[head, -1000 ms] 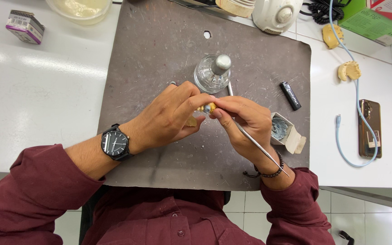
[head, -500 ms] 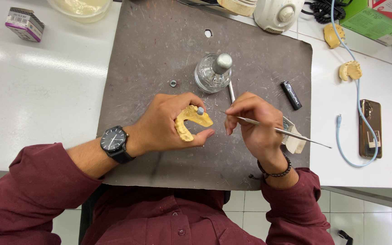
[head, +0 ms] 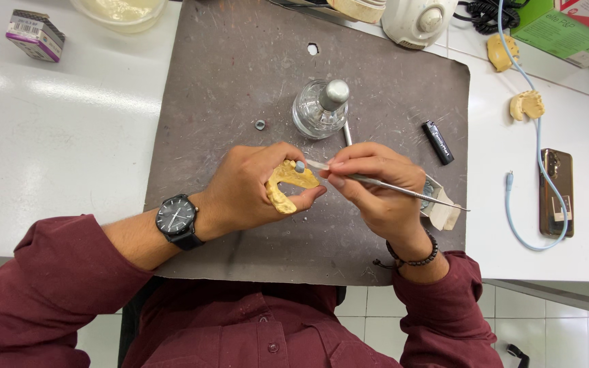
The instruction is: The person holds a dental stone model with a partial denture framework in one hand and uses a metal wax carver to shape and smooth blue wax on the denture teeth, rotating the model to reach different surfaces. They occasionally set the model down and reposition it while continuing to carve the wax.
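Head view, lower centre of the frame: the left hand [head: 253, 187] has its fingers curled shut around a yellow dental cast [head: 288, 182], holding it just above the dark work mat [head: 240, 82]. A second ago both hands were bunched tight over the cast; half a second ago they had drawn apart, and now the right hand [head: 376, 187] has closed in again. Its fingers pinch a slim metal wax instrument [head: 397, 187], whose tip meets the small grey piece on the cast's arch, so the fine work on the cast looks resumed. The left wrist is turned inward, wristwatch [head: 176, 218] up; the right wrist is bent, handle trailing toward the right. Beyond, mid-frame, stand a glass spirit lamp [head: 318, 109] and a black lighter [head: 438, 142]. Further right on the white counter [head: 69, 123] lies a phone [head: 557, 191].
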Demonstrator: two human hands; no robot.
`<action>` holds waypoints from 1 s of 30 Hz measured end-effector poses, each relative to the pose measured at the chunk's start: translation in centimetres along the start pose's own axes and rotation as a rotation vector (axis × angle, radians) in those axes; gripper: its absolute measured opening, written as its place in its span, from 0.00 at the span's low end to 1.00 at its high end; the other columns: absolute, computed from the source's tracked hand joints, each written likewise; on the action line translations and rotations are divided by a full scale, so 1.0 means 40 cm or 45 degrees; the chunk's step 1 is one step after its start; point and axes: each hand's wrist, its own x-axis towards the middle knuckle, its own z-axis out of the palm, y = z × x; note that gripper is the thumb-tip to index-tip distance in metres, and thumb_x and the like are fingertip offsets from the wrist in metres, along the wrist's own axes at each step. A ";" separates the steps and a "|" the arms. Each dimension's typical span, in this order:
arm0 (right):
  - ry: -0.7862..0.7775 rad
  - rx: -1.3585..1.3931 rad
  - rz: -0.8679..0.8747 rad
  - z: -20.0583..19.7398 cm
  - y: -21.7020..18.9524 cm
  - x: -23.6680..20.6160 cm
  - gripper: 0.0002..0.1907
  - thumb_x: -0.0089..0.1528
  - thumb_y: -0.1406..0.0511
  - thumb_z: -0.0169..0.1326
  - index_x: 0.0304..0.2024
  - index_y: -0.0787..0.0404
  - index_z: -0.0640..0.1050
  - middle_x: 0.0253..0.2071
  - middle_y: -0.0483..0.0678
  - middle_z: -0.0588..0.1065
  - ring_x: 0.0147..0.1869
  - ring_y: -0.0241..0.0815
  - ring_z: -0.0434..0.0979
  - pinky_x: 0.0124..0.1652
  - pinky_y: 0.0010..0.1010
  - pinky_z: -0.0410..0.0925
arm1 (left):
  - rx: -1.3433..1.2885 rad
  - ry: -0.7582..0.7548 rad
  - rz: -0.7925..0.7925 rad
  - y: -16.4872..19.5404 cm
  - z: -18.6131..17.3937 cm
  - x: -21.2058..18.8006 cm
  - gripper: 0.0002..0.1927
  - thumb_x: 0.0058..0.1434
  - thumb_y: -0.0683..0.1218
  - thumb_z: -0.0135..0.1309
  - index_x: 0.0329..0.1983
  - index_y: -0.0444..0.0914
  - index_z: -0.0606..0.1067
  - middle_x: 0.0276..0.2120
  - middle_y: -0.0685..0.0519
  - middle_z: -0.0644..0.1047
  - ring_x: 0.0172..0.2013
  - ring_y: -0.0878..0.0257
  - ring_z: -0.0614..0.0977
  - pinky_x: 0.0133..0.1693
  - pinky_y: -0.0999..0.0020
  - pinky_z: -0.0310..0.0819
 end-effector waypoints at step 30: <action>-0.045 -0.018 -0.018 0.016 0.028 -0.013 0.08 0.62 0.80 0.61 0.36 0.67 0.76 0.43 0.56 0.81 0.54 0.50 0.86 0.52 0.33 0.82 | 0.023 0.007 0.065 -0.009 0.010 -0.009 0.18 0.60 0.50 0.69 0.42 0.35 0.76 0.31 0.49 0.81 0.30 0.58 0.86 0.31 0.67 0.80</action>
